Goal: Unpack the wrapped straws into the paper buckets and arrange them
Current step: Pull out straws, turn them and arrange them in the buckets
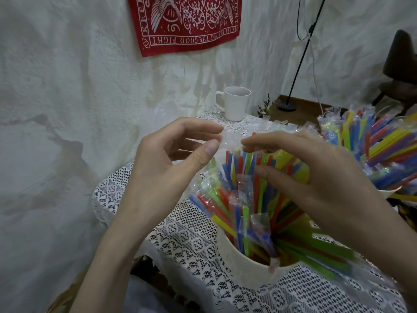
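Note:
A cream paper bucket (246, 265) stands on the lace-covered table right below me, filled with coloured straws (243, 188), some bare and some in clear wrappers. Above it, my left hand (171, 163) and my right hand (316, 175) meet over the straw tips. Both pinch a piece of clear plastic wrapping (231, 140) between thumb and fingertips. A second bucket (388, 193) at the right edge holds a fan of wrapped straws (374, 141); only a sliver of its rim shows.
A white mug (235, 103) stands at the table's far edge near the wall. A black lamp stand (287, 106) rises from the wooden floor beyond. A dark chair (399, 71) sits at the far right. The lace cloth (185, 240) hangs over the table's left edge.

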